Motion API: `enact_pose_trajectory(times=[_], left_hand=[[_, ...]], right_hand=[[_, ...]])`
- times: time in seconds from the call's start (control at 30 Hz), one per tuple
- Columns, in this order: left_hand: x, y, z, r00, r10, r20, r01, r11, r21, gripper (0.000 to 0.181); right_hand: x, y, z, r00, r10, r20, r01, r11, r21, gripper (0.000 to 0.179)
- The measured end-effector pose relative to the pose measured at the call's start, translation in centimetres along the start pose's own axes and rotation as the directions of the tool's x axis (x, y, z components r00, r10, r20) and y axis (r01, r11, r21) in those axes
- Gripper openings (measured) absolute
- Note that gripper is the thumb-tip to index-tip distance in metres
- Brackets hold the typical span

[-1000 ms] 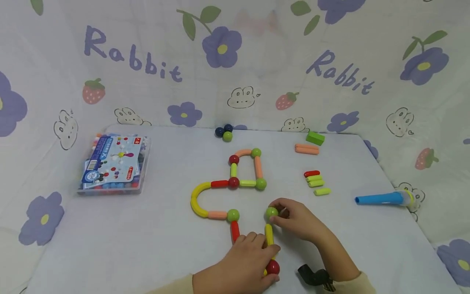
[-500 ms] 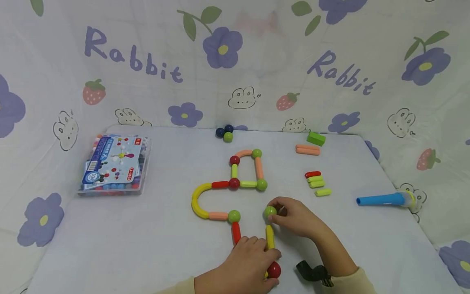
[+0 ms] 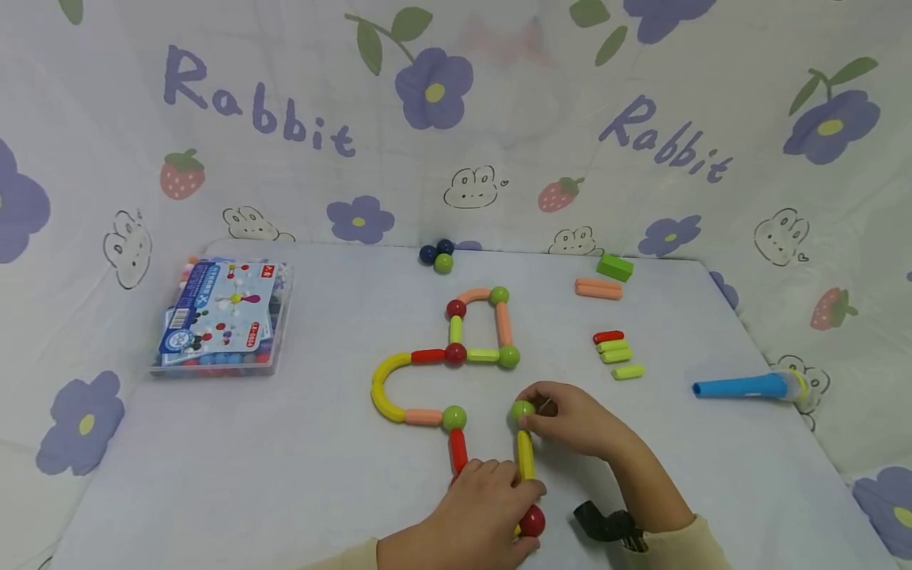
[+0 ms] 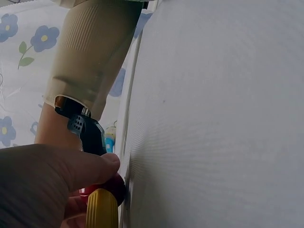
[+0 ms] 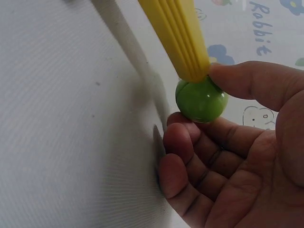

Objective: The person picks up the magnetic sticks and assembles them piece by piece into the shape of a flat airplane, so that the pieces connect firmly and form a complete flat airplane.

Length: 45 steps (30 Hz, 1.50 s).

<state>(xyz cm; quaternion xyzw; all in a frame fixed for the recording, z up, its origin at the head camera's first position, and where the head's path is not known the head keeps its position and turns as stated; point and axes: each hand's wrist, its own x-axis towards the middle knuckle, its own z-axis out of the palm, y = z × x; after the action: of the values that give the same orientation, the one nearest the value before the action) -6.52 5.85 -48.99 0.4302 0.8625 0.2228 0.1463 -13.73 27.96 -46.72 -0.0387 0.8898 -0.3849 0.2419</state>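
In the head view my right hand [image 3: 573,419] pinches a green ball [image 3: 522,410] between thumb and fingers. The ball meets the end of a straight yellow stick [image 3: 526,455]; in the right wrist view the ribbed yellow stick [image 5: 178,40] is right against the green ball [image 5: 202,99]. My left hand [image 3: 473,511] grips a red ball [image 3: 533,522] at the stick's near end. Its thumb lies over the red ball [image 4: 118,187] in the left wrist view, beside another yellow stick [image 4: 102,209]. A red stick [image 3: 458,451] runs partly under the left hand, which hides the pieces there.
Joined balls and sticks continue up the table through a yellow curve [image 3: 381,388] to a small frame [image 3: 503,324]. Loose short sticks [image 3: 614,356], salmon sticks [image 3: 598,289], a green block [image 3: 615,267] and a blue toy microphone [image 3: 748,386] lie right. A parts box [image 3: 221,317] sits left.
The green ball in my right hand has shifted slightly left, and the gap between it and the yellow stick has closed. My left hand has stayed nearly in place on the red ball.
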Motion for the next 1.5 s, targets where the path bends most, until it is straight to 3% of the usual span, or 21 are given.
enact_pose_trajectory(times=[0.23,0.53,0.87,1.03,1.23,1.3,1.37,1.5], left_hand=[[-0.1,0.0,0.1,1.000,-0.014,-0.015,0.014,1.000,0.001,0.055],[-0.4,0.0,0.0,0.999,-0.007,-0.032,0.007,1.000,0.002,0.055],[-0.5,-0.3,-0.2,1.000,-0.008,-0.011,0.008,1.000,0.009,0.055],[-0.8,-0.3,-0.9,1.000,-0.006,-0.008,0.006,1.000,0.028,0.059],[-2.7,-1.5,-2.6,0.995,-0.061,-0.078,0.064,0.997,0.037,0.054],[-3.5,-2.6,-3.3,0.986,-0.103,-0.131,0.107,0.994,0.023,0.051],[-4.3,-4.1,-3.9,0.963,-0.146,-0.228,0.151,0.988,0.006,0.046],[-5.2,-7.4,-4.9,0.881,-0.269,-0.390,0.290,0.957,-0.004,0.039]], right_hand=[[0.4,0.1,0.1,0.998,-0.027,0.051,0.026,1.000,0.010,0.027],[0.6,0.1,0.3,0.998,-0.031,0.049,0.032,0.999,-0.021,0.029],[0.9,-0.1,0.8,0.998,-0.043,0.037,0.043,0.999,-0.002,0.031],[0.8,-0.1,0.8,0.999,-0.031,0.040,0.031,1.000,-0.001,0.031],[0.8,0.2,0.6,0.998,-0.041,0.055,0.041,0.999,-0.002,0.031],[0.8,0.2,0.5,0.998,-0.035,0.056,0.035,0.999,-0.004,0.031],[0.8,0.3,0.4,0.998,-0.028,0.055,0.029,1.000,-0.006,0.030],[0.8,0.2,0.4,0.998,-0.025,0.051,0.025,1.000,0.003,0.030]])
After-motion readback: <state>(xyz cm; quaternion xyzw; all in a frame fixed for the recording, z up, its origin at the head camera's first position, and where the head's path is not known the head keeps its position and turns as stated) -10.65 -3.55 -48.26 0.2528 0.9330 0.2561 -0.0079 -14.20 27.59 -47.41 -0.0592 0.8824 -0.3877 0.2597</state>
